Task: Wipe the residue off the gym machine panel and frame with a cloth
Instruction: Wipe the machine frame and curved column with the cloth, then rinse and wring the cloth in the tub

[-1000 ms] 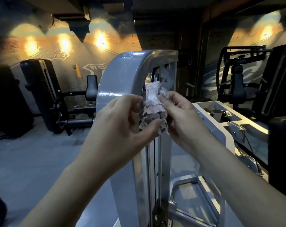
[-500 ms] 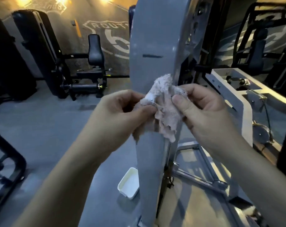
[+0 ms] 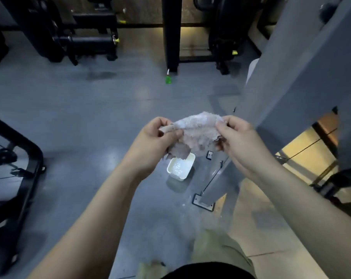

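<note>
tub (image 3: 180, 167) below cloth (image 3: 196, 133), bottle (image 3: 168, 79) beyond

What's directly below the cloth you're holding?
A white rectangular plastic tub on the grey floor, holding something pale and glistening. The crumpled pinkish cloth covers its far edge.

This was a gym. A tall grey machine frame (image 3: 295, 73) rose at the right, its foot plate (image 3: 203, 203) resting on the grey floor (image 3: 80, 109). Black exercise machines (image 3: 50, 37) stood along the far side, one with a padded roller (image 3: 88, 40), and a black tubular frame (image 3: 30, 158) curved in at the left.
</note>
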Motion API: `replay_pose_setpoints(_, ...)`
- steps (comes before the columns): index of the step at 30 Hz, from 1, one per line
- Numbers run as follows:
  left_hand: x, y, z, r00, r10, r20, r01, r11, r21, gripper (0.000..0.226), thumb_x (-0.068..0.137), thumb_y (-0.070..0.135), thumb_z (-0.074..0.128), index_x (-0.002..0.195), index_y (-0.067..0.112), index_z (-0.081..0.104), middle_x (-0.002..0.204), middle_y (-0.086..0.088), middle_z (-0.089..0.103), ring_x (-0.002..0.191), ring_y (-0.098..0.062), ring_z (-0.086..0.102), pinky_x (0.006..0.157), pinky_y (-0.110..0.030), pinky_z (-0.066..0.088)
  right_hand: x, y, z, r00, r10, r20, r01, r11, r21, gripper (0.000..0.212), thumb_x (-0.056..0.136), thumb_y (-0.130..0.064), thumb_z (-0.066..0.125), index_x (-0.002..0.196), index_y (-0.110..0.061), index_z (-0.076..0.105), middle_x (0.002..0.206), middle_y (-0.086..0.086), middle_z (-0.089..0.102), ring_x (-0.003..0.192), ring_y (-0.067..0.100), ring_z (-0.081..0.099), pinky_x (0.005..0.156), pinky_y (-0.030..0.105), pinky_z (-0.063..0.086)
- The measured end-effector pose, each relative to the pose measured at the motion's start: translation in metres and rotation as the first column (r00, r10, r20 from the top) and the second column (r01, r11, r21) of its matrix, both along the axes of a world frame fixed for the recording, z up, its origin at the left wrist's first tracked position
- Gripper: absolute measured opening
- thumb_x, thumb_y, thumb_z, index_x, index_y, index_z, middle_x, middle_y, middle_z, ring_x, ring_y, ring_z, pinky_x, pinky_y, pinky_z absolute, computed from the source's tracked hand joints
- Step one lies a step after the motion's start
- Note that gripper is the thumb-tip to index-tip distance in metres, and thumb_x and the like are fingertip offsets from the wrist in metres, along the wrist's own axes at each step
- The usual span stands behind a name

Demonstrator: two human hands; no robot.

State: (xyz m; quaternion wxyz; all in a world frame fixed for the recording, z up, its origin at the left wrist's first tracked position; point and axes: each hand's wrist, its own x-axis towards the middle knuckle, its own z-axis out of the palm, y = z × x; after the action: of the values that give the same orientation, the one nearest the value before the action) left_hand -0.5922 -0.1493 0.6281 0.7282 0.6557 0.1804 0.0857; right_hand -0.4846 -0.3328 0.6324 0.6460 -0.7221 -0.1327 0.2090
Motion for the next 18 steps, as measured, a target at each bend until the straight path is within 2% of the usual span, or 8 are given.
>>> replay_pose_setpoints(2,-0.003,0.022,-0.013,0.998,-0.037,-0.046,0.040,0.997,0.070,0.013,0.097,0.004,0.067,0.098,0.009,0.055,0.068,0.003,0.063,0.053,-0.011,0.052,0.047,-0.022,0.041,0.001,0.022,-0.020,0.991,-0.051,-0.127,0.055,0.998,0.029,0.023,0.103,-0.013,0.053,0.083,-0.012,0.062,0.080,0.009,0.060,0.076,0.023,0.054,0.066,0.031,0.043)
replay_pose_setpoints(5,0.011,0.054,-0.036,0.992,-0.051,-0.118,0.075,0.975,0.207,0.014,0.095,0.001,0.068,0.108,0.005,0.068,0.069,0.006,0.066,0.054,-0.006,0.054,0.049,-0.018,0.043,0.012,0.051,-0.050,0.990,-0.109,-0.089,0.103,0.992,-0.072,0.031,0.105,-0.013,0.048,0.076,-0.020,0.058,0.074,-0.006,0.058,0.080,0.016,0.053,0.078,0.032,0.044)
replay_pose_setpoints(8,0.034,0.077,-0.065,0.973,-0.088,-0.213,0.154,0.934,0.321,0.018,0.093,-0.006,0.062,0.103,0.004,0.074,0.063,0.009,0.065,0.048,0.000,0.052,0.049,-0.012,0.040,0.028,0.075,-0.075,0.988,-0.121,-0.092,0.115,0.991,-0.073,0.020,0.099,-0.024,0.054,0.080,-0.018,0.058,0.078,-0.001,0.057,0.082,0.017,0.053,0.079,0.032,0.042)
replay_pose_setpoints(10,0.052,0.090,-0.092,0.955,-0.085,-0.285,0.185,0.921,0.342,0.026,0.089,-0.009,0.054,0.098,0.003,0.075,0.070,-0.001,0.071,0.051,-0.003,0.055,0.052,-0.014,0.041,0.046,0.089,-0.094,0.983,-0.151,-0.100,0.141,0.985,-0.101,0.019,0.100,-0.023,0.052,0.087,-0.011,0.057,0.083,0.005,0.054,0.080,0.017,0.051,0.074,0.030,0.040)
replay_pose_setpoints(12,0.073,0.104,-0.121,0.938,-0.059,-0.342,0.180,0.925,0.334,0.026,0.088,-0.001,0.054,0.094,0.011,0.076,0.076,-0.007,0.076,0.059,-0.010,0.057,0.058,-0.020,0.044,0.068,0.102,-0.116,0.975,-0.188,-0.117,0.174,0.977,-0.122,0.017,0.104,-0.017,0.049,0.090,-0.009,0.056,0.080,0.004,0.051,0.074,0.014,0.048,0.064,0.024,0.040)
replay_pose_setpoints(15,0.108,0.122,-0.156,0.906,-0.035,-0.423,0.169,0.944,0.285,0.027,0.096,0.009,0.049,0.099,0.021,0.073,0.085,-0.003,0.072,0.071,-0.014,0.058,0.066,-0.027,0.048,0.101,0.127,-0.147,0.935,-0.183,-0.303,0.185,0.982,-0.021,0.019,0.104,-0.011,0.049,0.086,-0.014,0.052,0.065,0.003,0.049,0.053,0.017,0.048,0.047,0.023,0.038)
replay_pose_setpoints(16,0.120,0.126,-0.164,0.891,-0.059,-0.450,0.171,0.962,0.212,0.028,0.100,0.011,0.046,0.104,0.024,0.070,0.090,-0.001,0.068,0.077,-0.017,0.062,0.070,-0.029,0.052,0.113,0.135,-0.156,0.914,-0.182,-0.363,0.197,0.980,0.004,0.016,0.101,-0.010,0.052,0.085,-0.014,0.052,0.059,0.002,0.050,0.046,0.015,0.048,0.043,0.022,0.036)
replay_pose_setpoints(18,0.145,0.134,-0.176,0.862,-0.117,-0.493,0.135,0.991,0.001,0.029,0.106,0.014,0.042,0.115,0.026,0.067,0.101,0.000,0.064,0.091,-0.027,0.071,0.084,-0.034,0.059,0.136,0.151,-0.175,0.873,-0.203,-0.444,0.239,0.971,0.025,0.010,0.091,-0.008,0.056,0.085,-0.016,0.053,0.060,-0.003,0.054,0.051,0.012,0.053,0.047,0.022,0.040)
